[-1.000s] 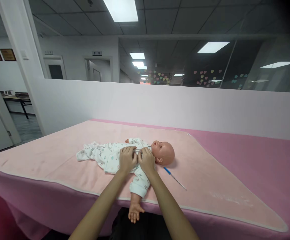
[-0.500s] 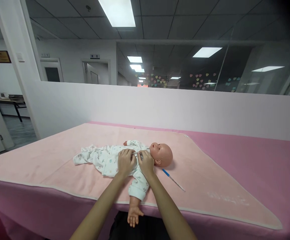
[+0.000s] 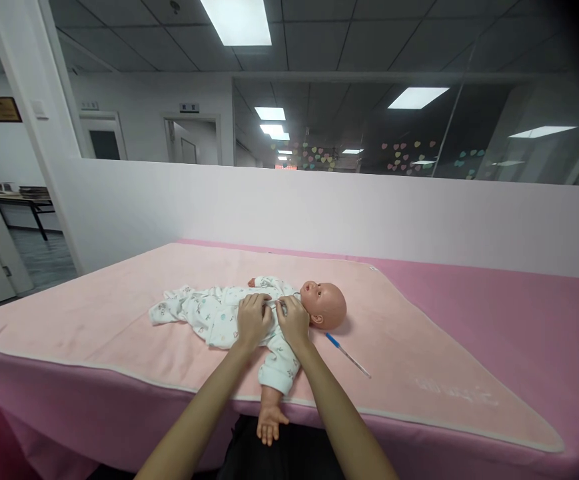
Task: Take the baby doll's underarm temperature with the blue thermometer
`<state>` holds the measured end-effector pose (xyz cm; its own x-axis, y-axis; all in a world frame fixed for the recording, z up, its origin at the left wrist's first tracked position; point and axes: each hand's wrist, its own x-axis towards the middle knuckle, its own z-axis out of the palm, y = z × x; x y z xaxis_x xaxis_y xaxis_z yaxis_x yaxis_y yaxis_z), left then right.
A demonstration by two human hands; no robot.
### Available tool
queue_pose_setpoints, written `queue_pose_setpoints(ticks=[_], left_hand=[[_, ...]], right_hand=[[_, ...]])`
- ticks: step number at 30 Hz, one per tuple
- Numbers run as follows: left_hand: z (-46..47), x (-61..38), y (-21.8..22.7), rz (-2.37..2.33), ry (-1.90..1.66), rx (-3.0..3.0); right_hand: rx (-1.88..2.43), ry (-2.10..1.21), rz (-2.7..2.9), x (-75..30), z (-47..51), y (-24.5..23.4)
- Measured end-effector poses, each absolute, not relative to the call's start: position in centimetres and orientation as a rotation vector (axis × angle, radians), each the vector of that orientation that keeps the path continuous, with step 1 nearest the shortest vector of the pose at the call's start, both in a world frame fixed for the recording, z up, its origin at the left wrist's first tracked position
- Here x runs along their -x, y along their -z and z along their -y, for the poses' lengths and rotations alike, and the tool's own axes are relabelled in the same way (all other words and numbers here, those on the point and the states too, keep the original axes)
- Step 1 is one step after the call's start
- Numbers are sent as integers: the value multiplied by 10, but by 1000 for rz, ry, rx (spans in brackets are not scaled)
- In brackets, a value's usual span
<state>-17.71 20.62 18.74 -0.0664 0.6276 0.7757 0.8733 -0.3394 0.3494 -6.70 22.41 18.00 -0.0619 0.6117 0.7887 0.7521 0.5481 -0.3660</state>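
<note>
A baby doll (image 3: pixel 326 305) lies on its back with its head to the right, dressed in a white patterned top (image 3: pixel 280 367) and matching trousers (image 3: pixel 194 310). Both of my hands rest at the front of the top, just below the doll's neck. My left hand (image 3: pixel 254 321) is closed, fingertips pinching the cloth at the chest. Close beside it, nearer the chin, my right hand (image 3: pixel 293 321) is closed on the same garment. My fingers partly hide what they pinch. One doll arm (image 3: pixel 270 417) hangs over the table's near edge, palm up.
A thin clear stick with a blue end (image 3: pixel 348 355), resembling a thermometer, lies right of the doll. Under both spreads a light pink blanket (image 3: pixel 419 353) over a darker pink cover (image 3: pixel 494 307). A low white wall (image 3: pixel 319 207) with glass above stands behind.
My hands stay at the front of the doll's top, with small finger movements. The whole view has shifted slightly upward in the frame.
</note>
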Motion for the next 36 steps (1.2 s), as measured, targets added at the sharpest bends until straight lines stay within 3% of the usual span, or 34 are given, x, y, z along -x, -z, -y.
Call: queue_pose_setpoints(ticks=[26,36], left_hand=[[-201,177,-187,1638,1809,2073],[-200,173,-189,1668,1582,2008]], right_hand=[[1225,185,1734,68,-224,-181],[1205,185,1735,69,-224,-180]])
